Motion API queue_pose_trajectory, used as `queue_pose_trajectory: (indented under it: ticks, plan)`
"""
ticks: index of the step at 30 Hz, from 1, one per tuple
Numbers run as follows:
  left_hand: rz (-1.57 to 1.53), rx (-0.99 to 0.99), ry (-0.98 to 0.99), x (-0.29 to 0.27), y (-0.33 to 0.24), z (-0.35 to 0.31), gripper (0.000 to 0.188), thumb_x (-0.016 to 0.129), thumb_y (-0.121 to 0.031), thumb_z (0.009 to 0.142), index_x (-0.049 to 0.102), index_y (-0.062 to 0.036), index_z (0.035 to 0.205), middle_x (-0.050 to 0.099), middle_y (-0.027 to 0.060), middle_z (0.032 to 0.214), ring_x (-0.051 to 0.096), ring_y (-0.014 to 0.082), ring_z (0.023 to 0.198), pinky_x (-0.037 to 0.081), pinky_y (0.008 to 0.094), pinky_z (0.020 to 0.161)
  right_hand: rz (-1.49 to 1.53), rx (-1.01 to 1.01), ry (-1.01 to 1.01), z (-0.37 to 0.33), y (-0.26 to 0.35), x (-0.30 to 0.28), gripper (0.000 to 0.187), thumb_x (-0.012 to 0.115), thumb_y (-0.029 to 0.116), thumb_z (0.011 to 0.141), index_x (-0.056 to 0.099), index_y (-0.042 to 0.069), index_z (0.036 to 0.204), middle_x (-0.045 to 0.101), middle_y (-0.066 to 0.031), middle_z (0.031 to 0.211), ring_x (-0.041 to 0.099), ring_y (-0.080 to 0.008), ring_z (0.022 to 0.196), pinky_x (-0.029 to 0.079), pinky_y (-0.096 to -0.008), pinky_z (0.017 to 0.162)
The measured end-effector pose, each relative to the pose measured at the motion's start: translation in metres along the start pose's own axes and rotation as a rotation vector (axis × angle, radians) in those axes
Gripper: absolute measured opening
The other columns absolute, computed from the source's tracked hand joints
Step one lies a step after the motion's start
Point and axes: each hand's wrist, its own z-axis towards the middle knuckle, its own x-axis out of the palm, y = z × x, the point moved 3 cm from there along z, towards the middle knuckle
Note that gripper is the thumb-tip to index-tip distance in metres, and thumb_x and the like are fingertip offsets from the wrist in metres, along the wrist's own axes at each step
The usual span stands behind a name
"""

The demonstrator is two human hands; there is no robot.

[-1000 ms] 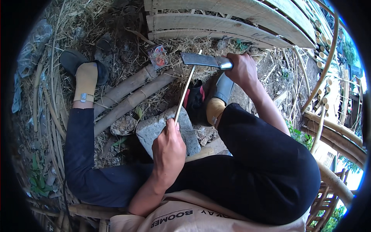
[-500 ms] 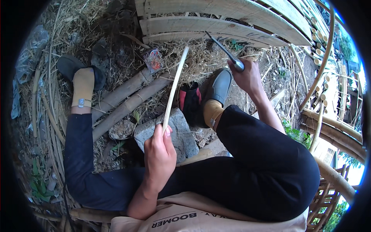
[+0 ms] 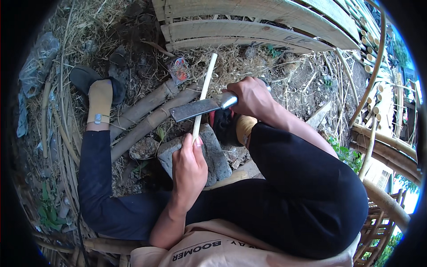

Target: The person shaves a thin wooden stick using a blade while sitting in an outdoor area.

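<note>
Between my legs, my left hand [image 3: 190, 167] pinches the lower end of a slim, pale bamboo strip [image 3: 207, 79], which points up and away from me. My right hand [image 3: 253, 99] is wrapped round the metal handle of a broad-bladed knife [image 3: 195, 109]. The flat blade reaches leftward and crosses over the strip around its middle, hiding a short piece of it. Whether the edge touches the strip I cannot tell. Below my left hand's grip lies a grey stone block [image 3: 213, 153] on the ground.
Two thick bamboo poles [image 3: 151, 120] lie left of the stone. A wooden slatted panel [image 3: 249, 33] stands at the far side. Stacked cut bamboo [image 3: 378, 98] and a bamboo frame [image 3: 384, 204] are at the right. Clear plastic [image 3: 42, 55] lies far left among straw.
My right hand has swung the knife leftward and down, from beyond the strip to across it. The left hand still grips the strip, almost unmoved.
</note>
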Motion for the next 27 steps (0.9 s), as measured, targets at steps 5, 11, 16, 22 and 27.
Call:
queue_pose_trajectory:
  ticks: [5, 11, 16, 22, 27]
  plan:
    - [-0.022, -0.004, 0.006, -0.002, -0.006, -0.001, 0.016, 0.047, -0.011, 0.105, 0.057, -0.0009, 0.098, 0.055, 0.0140, 0.066, 0.059, 0.0321, 0.059, 0.044, 0.0450, 0.059, -0.036, -0.029, -0.111, 0.001, -0.011, -0.005, 0.024, 0.078, 0.025, 0.073, 0.076, 0.013, 0.093, 0.070, -0.0148, 0.073, 0.070, -0.0359, 0.070, 0.055, -0.0460, 0.066]
    - [0.037, -0.029, 0.016, -0.011, -0.014, -0.007, 0.017, 0.047, -0.011, 0.104, 0.057, 0.0011, 0.097, 0.058, 0.0170, 0.068, 0.060, 0.0354, 0.061, 0.043, 0.0456, 0.060, -0.226, 0.239, -0.283, 0.007, -0.063, -0.032, 0.022, 0.070, 0.016, 0.072, 0.076, 0.012, 0.093, 0.070, -0.0166, 0.075, 0.071, -0.0361, 0.072, 0.057, -0.0467, 0.070]
    - [-0.031, -0.005, -0.015, -0.012, -0.004, -0.008, 0.018, 0.047, -0.010, 0.104, 0.059, 0.0007, 0.097, 0.058, 0.0176, 0.069, 0.058, 0.0360, 0.061, 0.042, 0.0465, 0.060, -0.039, 0.200, -0.446, -0.009, -0.058, -0.059, 0.016, 0.068, 0.015, 0.072, 0.074, 0.008, 0.084, 0.069, -0.0197, 0.072, 0.070, -0.0392, 0.072, 0.057, -0.0475, 0.072]
    - [-0.002, -0.026, 0.007, -0.001, 0.002, -0.003, 0.015, 0.047, -0.010, 0.103, 0.059, -0.0009, 0.100, 0.064, 0.0188, 0.079, 0.060, 0.0416, 0.069, 0.044, 0.0493, 0.065, -0.009, -0.071, -0.083, -0.016, -0.020, -0.014, 0.013, 0.071, 0.015, 0.067, 0.071, 0.009, 0.079, 0.067, -0.0157, 0.068, 0.069, -0.0377, 0.067, 0.056, -0.0473, 0.066]
    - [0.094, -0.126, 0.035, 0.000, -0.005, -0.007, 0.015, 0.047, -0.012, 0.104, 0.058, -0.0014, 0.105, 0.067, 0.0189, 0.091, 0.060, 0.0443, 0.080, 0.046, 0.0524, 0.074, 0.066, -0.035, -0.038, -0.001, -0.003, -0.003, 0.019, 0.076, 0.017, 0.066, 0.071, 0.010, 0.083, 0.069, -0.0152, 0.072, 0.070, -0.0376, 0.072, 0.055, -0.0482, 0.069]
